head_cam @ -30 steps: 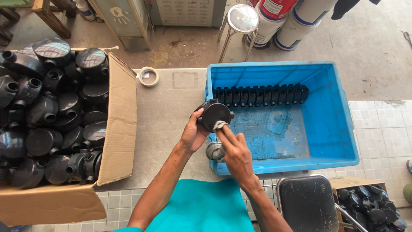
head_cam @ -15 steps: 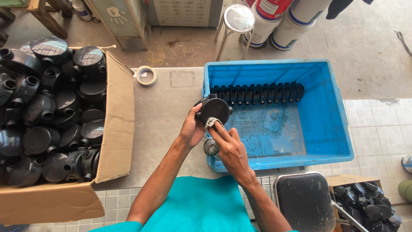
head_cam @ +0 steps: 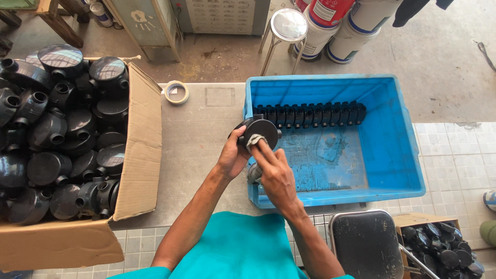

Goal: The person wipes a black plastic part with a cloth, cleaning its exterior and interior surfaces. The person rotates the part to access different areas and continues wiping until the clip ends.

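Note:
My left hand (head_cam: 232, 155) grips a round black plastic junction box (head_cam: 260, 130) at the near left corner of a blue plastic crate (head_cam: 398, 150). My right hand (head_cam: 274, 173) presses a small grey cloth (head_cam: 253, 140) against the box's flat lid. A row of black parts (head_cam: 309, 114) stands on edge along the crate's far side. A small round object (head_cam: 253, 173) sits just under my right hand at the crate's rim, mostly hidden.
A cardboard carton (head_cam: 137, 155) full of black round junction boxes (head_cam: 57, 129) lies at the left. A roll of tape (head_cam: 176, 92) rests on the grey table. A metal stool (head_cam: 288, 26) and buckets (head_cam: 336, 26) stand beyond. A black stool seat (head_cam: 367, 243) and another box of black parts (head_cam: 444, 248) are at the lower right.
My hands and the black junction box stay in nearly the same place. The right hand with the cloth has shifted slightly across the lid.

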